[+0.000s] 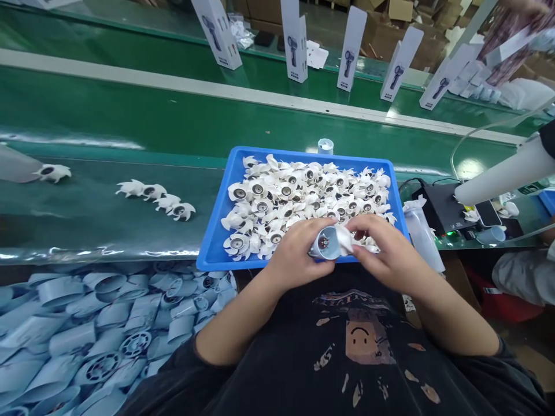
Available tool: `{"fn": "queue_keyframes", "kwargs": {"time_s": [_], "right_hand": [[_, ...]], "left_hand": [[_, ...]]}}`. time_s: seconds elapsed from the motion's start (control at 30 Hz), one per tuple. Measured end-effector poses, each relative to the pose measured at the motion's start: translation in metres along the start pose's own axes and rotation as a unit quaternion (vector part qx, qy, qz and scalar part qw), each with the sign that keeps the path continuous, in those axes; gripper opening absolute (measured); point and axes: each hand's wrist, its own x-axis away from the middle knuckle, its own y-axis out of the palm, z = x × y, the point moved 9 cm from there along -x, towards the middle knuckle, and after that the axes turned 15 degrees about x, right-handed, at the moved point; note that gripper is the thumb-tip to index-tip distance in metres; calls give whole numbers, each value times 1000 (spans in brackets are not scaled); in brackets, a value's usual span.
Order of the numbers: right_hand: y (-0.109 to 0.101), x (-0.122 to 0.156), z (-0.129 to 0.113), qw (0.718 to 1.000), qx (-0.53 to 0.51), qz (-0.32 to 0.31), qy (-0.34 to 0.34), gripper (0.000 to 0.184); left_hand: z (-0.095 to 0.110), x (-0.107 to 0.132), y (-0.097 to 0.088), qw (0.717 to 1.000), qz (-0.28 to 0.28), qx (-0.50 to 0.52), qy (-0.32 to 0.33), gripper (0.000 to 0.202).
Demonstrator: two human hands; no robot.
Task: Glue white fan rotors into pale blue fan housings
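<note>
Just over the near rim of a blue plastic tray [212, 261], the left hand [295, 254] and right hand [390, 248] hold a pale cylindrical fan housing [325, 242] between them. The left fingers [299, 245] wrap closed around its side, while the right fingertips [362, 228] pinch a white impeller [344, 240] at its open end. More impellers [303, 193] fill the tray almost to its rims. Left of it, four loose impellers [156, 199] lie on the green conveyor belt [87, 133], well apart from the tray. Below the belt's front edge, pale housings [108, 329] heap up just beside the left forearm [234, 323].
</note>
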Motion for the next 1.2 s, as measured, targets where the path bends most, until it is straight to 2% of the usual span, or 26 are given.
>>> {"fn": "queue_keyframes", "kwargs": {"time_s": [0.07, 0.2, 0.33, 0.43, 0.53, 0.67, 0.77, 0.83, 0.9, 1.0, 1.1, 1.2], "right_hand": [[0, 5, -15, 999, 47, -11, -15, 17], [9, 6, -19, 991, 129, -40, -2, 16], [7, 1, -20, 994, 100, -19, -26, 9], [11, -6, -21, 997, 54, -24, -40, 9], [16, -10, -16, 998, 41, -41, -20, 11], [13, -5, -6, 998, 26, -53, 9, 21], [5, 2, -7, 1000, 4, -11, -4, 29], [6, 5, -9, 1000, 18, 8, -10, 36], [10, 6, -8, 998, 57, 9, -9, 50], [0, 12, -3, 996, 67, 58, -10, 29], [-23, 29, 10, 991, 26, 134, -13, 21], [-25, 53, 28, 990, 19, 140, 12, 11]], "left_hand": [[7, 1, 6, 1000, -8, -28, -1, 53], [21, -1, 14, 996, -11, -80, 39, 37], [36, 0, 13, 991, 14, -109, 79, 27], [43, 2, 9, 989, 35, -121, 82, 24], [42, 4, 5, 988, 44, -127, 72, 25], [22, 6, -2, 991, 53, -118, 15, 33], [3, 7, -7, 990, 73, -117, -36, 43], [1, 7, -7, 989, 82, -118, -35, 45], [4, 6, -4, 991, 78, -112, -10, 44], [2, 4, -6, 994, 62, -93, -4, 49], [-23, -6, -30, 990, 54, -105, -70, 61], [-68, -31, -74, 969, 63, -149, -187, 66]]}}
